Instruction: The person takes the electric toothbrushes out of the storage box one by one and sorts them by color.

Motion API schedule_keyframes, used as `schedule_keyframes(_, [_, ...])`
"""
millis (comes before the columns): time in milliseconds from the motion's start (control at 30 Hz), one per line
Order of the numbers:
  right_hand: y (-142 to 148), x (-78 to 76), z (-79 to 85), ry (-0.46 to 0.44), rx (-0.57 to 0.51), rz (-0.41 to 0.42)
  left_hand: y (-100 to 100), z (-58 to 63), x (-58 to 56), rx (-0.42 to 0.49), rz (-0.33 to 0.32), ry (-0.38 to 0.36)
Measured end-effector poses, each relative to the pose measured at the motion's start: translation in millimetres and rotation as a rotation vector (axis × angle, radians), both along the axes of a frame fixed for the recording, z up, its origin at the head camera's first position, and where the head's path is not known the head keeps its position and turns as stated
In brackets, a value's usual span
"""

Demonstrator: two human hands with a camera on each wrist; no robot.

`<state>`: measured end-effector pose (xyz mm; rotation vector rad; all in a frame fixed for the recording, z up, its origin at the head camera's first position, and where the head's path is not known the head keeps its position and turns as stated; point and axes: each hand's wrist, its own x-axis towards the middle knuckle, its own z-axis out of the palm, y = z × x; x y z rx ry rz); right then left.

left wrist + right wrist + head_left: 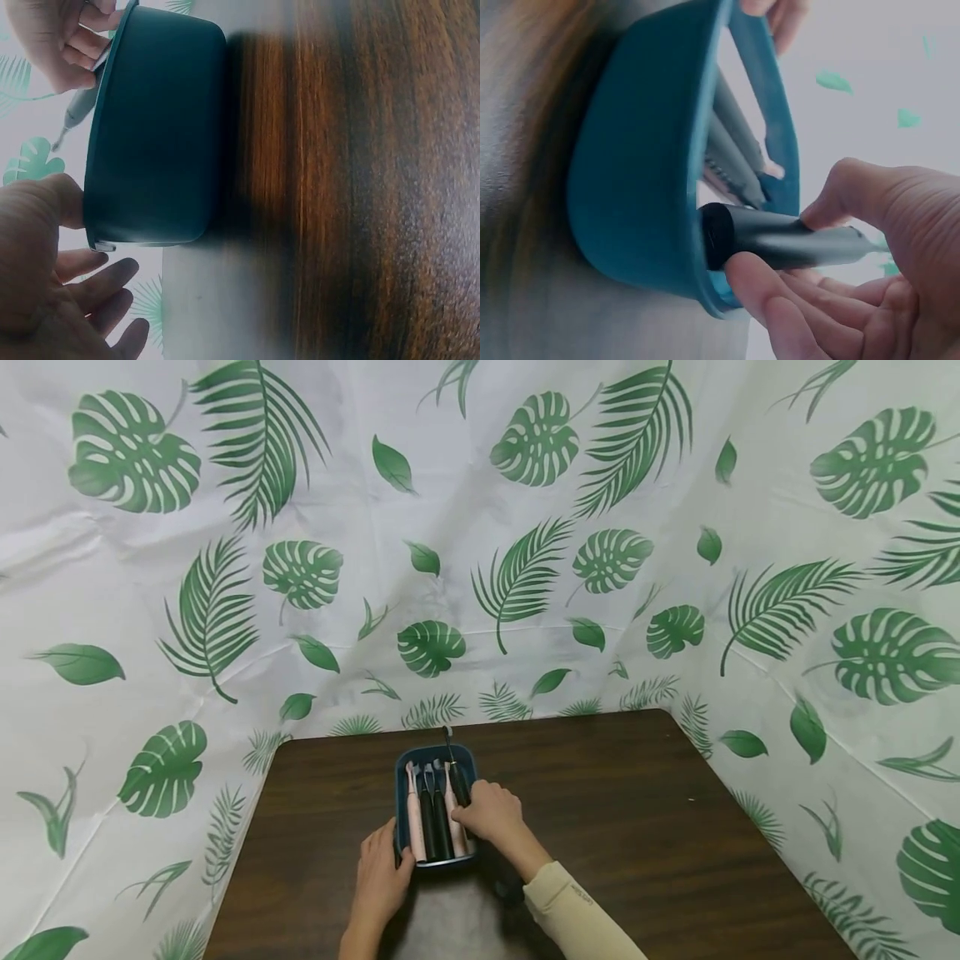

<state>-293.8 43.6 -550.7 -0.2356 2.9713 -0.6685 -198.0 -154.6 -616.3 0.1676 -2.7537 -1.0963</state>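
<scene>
A dark blue bin stands on the table with several electric toothbrushes lying side by side in it: a pink toothbrush at the left, black toothbrushes in the middle, another pink toothbrush to their right. My right hand pinches a black electric toothbrush by its handle between thumb and fingers, at the bin's right side. Its head sticks up past the far rim, while the handle's base is at the near rim. My left hand rests against the bin's near left corner, fingers fairly straight along the side.
The bin is on a dark wood-grain table. A white curtain with green leaf prints hangs behind and beside it. A dark, blurred shape lies under my right wrist.
</scene>
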Motion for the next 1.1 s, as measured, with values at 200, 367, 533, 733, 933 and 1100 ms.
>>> schedule_keyframes(200, [6.0,-10.3,10.0,0.031,-0.067,-0.041,0.2,-0.8,-3.3,0.003,0.007,0.012])
schedule_keyframes(367, [14.1,-22.0,18.8,0.047,-0.103,-0.075,1.1,0.2,-3.4,0.019,0.019,0.007])
schedule_keyframes(533, [24.2,-33.8,21.4,0.053,-0.171,-0.129,1.0,0.4,-3.4,0.042,0.025,-0.019])
schedule_keyframes(733, [36.8,-43.7,12.7,0.074,-0.216,-0.149,-0.7,-3.4,-0.7,0.070,0.032,-0.048])
schedule_keyframes(933, [46.5,-53.6,-1.3,0.084,-0.272,-0.214,0.2,-6.9,-0.7,0.087,0.020,-0.045])
schedule_keyframes(1100, [51.5,-66.2,-15.9,0.108,-0.340,-0.260,2.2,-7.0,-3.4,0.100,0.024,-0.040])
